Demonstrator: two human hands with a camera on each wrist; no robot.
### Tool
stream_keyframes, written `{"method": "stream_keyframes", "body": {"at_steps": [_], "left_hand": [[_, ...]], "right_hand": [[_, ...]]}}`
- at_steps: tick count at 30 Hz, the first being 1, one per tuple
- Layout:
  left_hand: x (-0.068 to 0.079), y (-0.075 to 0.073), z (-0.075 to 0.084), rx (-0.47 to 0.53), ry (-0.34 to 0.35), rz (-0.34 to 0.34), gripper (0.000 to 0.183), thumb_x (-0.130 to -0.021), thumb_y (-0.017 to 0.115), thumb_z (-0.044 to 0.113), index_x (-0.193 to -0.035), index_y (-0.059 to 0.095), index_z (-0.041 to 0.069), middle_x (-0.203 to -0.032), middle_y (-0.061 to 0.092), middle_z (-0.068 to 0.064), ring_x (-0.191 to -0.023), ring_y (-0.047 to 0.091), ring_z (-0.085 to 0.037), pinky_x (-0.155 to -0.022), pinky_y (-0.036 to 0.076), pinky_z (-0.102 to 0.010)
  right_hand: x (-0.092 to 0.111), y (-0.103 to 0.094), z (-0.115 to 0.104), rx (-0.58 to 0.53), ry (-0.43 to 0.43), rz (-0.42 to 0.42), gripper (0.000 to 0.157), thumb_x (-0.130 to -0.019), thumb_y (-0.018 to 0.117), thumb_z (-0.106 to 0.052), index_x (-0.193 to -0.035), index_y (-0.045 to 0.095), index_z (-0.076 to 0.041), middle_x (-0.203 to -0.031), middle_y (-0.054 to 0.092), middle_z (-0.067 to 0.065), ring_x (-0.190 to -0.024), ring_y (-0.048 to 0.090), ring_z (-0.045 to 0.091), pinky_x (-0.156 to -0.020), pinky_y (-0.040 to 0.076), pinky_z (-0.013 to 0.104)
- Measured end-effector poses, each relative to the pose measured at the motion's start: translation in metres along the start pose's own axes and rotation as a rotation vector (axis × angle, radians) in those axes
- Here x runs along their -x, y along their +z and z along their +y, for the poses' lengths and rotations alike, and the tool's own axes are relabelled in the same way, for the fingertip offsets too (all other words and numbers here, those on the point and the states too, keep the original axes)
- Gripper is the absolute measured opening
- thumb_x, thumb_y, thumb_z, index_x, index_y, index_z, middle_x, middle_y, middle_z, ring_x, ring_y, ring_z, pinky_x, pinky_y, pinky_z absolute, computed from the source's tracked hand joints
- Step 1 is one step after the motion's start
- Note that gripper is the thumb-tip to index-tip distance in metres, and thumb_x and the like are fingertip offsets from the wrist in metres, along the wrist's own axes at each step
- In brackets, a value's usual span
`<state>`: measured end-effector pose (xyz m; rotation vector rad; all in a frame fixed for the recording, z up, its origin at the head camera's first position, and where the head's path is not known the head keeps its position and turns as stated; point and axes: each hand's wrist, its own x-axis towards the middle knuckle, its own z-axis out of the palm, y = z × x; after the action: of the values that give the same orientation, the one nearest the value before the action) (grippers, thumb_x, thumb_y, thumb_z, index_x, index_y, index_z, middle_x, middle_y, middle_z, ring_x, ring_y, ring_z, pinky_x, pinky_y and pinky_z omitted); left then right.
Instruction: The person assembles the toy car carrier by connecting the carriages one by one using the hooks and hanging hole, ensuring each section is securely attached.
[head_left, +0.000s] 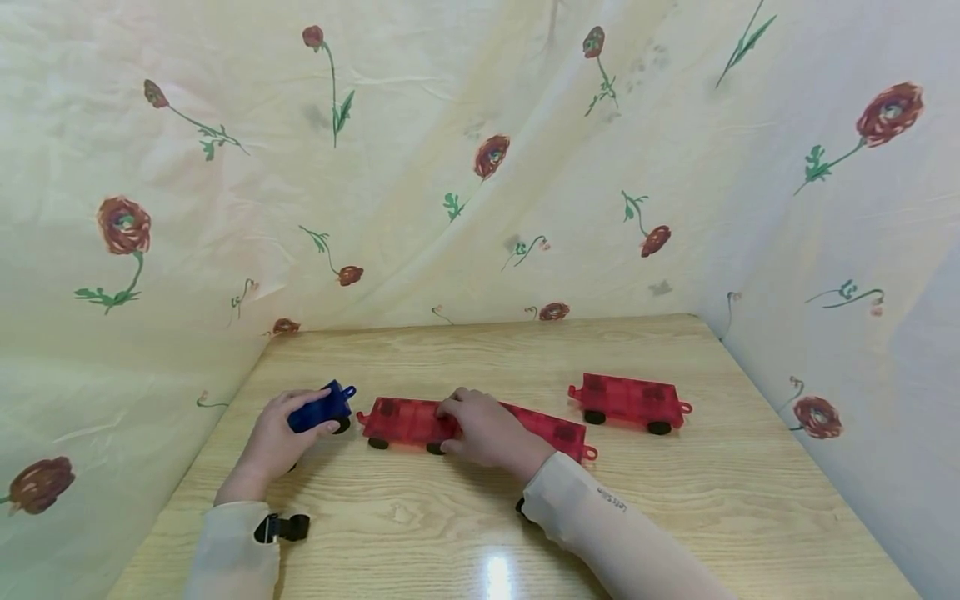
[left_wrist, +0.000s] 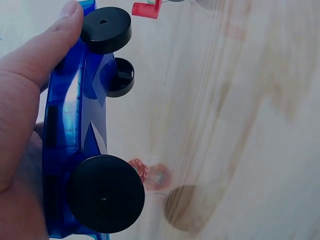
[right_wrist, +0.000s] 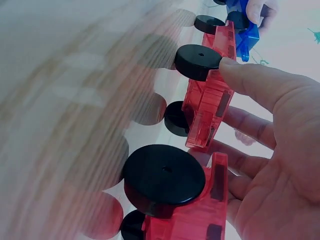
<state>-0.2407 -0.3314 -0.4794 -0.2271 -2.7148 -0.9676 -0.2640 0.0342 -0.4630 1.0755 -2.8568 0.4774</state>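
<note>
Head view: your left hand [head_left: 277, 437] grips a translucent blue plastic wheeled car [head_left: 320, 411], just left of a translucent red plastic wheeled car [head_left: 405, 421] that your right hand [head_left: 483, 429] pinches. A second red car [head_left: 558, 431] shows past that hand; a third red car [head_left: 630, 400] stands apart, farther right.

Left wrist view: your thumb lies against the blue car.

Right wrist view: your thumb touches the first red car beside a black wheel [right_wrist: 199, 62].
</note>
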Motion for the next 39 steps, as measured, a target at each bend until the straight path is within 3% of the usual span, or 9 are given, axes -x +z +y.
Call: {"method": "stream_keyframes", "body": {"at_steps": [17, 39], "left_hand": [[0.0, 0.007, 0.006, -0.04, 0.044, -0.042, 0.061, -0.09, 0.084, 0.041, -0.141, 0.067, 0.013, -0.139, 0.058, -0.019, -0.132, 0.047, -0.048, -0.104, 0.042, -0.071], [-0.001, 0.014, 0.007, -0.09, 0.041, -0.068, 0.058, -0.09, 0.084, 0.041, -0.142, 0.068, 0.022, -0.143, 0.055, -0.015, -0.134, 0.045, -0.046, -0.104, 0.037, -0.073]], "right_hand": [[0.0, 0.002, 0.002, -0.021, 0.043, 0.013, 0.047, -0.092, 0.083, -0.04, -0.132, 0.07, -0.019, -0.124, 0.062, 0.001, -0.101, 0.058, 0.017, -0.091, 0.051, 0.035], [0.001, 0.005, 0.001, -0.006, 0.034, 0.021, 0.048, -0.092, 0.083, -0.042, -0.131, 0.071, -0.019, -0.122, 0.063, 0.0, -0.094, 0.055, 0.014, -0.084, 0.05, 0.031]]}}
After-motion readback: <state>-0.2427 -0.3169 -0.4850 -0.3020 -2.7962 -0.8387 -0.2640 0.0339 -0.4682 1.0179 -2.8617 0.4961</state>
